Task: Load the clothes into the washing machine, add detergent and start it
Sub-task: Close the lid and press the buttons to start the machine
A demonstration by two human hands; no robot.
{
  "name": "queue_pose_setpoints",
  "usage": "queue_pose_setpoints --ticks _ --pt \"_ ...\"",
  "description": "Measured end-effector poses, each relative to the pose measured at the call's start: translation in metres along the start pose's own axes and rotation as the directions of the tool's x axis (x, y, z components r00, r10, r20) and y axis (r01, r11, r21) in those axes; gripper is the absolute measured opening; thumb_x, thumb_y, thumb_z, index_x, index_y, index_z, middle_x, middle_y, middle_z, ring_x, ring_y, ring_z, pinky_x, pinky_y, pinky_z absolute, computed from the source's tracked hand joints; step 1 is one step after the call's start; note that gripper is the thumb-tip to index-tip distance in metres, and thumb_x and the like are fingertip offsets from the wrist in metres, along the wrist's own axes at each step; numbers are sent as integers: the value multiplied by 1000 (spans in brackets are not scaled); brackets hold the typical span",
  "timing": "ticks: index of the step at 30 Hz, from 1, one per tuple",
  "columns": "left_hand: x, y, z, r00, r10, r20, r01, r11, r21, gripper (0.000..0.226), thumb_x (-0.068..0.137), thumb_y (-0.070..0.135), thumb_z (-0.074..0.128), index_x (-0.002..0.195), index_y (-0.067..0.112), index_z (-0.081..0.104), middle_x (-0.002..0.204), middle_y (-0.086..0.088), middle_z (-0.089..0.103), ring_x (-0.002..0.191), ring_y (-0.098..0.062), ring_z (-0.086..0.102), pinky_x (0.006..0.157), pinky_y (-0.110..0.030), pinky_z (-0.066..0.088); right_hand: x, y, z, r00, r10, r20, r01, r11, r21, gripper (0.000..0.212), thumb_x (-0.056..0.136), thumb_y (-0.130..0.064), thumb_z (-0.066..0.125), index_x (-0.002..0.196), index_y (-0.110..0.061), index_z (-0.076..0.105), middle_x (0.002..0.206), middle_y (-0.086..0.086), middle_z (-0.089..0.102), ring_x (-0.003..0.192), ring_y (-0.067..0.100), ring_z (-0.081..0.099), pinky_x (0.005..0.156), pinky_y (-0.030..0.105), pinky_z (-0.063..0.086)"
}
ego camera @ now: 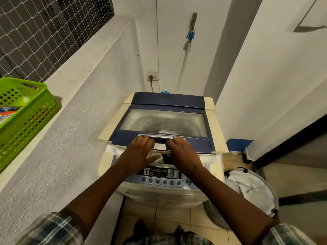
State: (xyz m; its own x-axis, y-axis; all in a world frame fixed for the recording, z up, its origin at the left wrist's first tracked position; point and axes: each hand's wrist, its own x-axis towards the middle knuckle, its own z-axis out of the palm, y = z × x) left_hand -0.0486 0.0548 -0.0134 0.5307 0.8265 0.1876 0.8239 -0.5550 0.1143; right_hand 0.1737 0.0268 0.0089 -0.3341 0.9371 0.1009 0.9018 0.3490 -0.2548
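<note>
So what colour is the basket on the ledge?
The basket is bright green, seen in the head view.

Wall socket (152, 76) as landmark: plug seated in it, cord hanging down. Tap (192, 21) with blue fitting above and right of socket. Netted window (44, 32) far up-left of socket. Blue dustpan-like object (238, 145) down-right of socket, on floor.

Green basket (26, 110) is cut off at the frame's left edge; the packet (8, 112) inside shows only partly; control panel (160, 172) labels are too small to read.
</note>
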Motion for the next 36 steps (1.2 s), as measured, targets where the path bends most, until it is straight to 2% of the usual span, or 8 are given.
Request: queue_pose_setpoints --ticks 5,8,12,19,29,32,34,36 --pt "-17 5 14 999 21 30 -17 992 -126 31 106 49 27 102 26 47 97 8 45 89 -12 39 85 -29 36 -10 -4 19 993 58 99 -63 997 47 14 89 -23 70 99 -19 60 102 2 62 91 20 57 72 30 50" --pt "-19 6 20 997 37 67 -28 990 -135 29 107 40 27 103 21 49 99 3 50 91 -16 44 89 -32 37 -12 -5 26 987 81 141 -94 991 91 18 88 -33 65 100 -19 60 103 3 62 91 22 59 76 38 56" --pt "-19 2 34 991 43 127 -28 992 -120 30 106 37 26 105 20 50 100 1 53 90 -16 45 88 -33 40 -14 -3 39 982 94 166 -113 988 104 19 92 -37 60 100 -20 62 106 4 64 93 22 60 77 35 54" --pt "-20 -3 53 986 31 162 -13 994 -108 30 105 39 25 107 21 49 103 1 54 93 -15 46 90 -34 42 -14 -2 51 978 111 178 -131 985 108 21 98 -29 54 111 -17 65 110 6 66 95 24 63 77 33 52" --pt "-21 1 52 979 13 204 -7 999 -31 32 104 39 28 113 18 51 110 -3 56 101 -22 50 95 -38 43 -16 -4 57 977 148 154 -164 982 91 28 96 -24 60 123 -21 66 119 3 67 104 24 63 83 33 55" --pt "-19 5 51 966 -22 259 31 999 -32 31 103 36 31 115 16 51 114 -5 56 106 -24 49 98 -39 41 -20 -4 59 978 154 140 -167 982 84 29 97 -22 60 126 -22 65 119 3 67 105 25 63 79 30 51" --pt "-16 7 51 946 -62 318 96 991 -91 27 103 35 34 116 17 50 118 -4 56 112 -25 48 101 -39 39 -23 -1 58 976 137 169 -154 984 92 38 95 -15 61 133 -22 62 123 4 66 112 26 61 80 29 47" --pt "-16 7 50 933 -67 354 139 973 -184 24 102 31 38 118 18 51 120 -4 54 114 -25 48 99 -38 40 -27 4 52 970 95 225 -130 980 148 55 91 -8 61 144 -22 57 133 5 63 122 25 56 93 33 50"
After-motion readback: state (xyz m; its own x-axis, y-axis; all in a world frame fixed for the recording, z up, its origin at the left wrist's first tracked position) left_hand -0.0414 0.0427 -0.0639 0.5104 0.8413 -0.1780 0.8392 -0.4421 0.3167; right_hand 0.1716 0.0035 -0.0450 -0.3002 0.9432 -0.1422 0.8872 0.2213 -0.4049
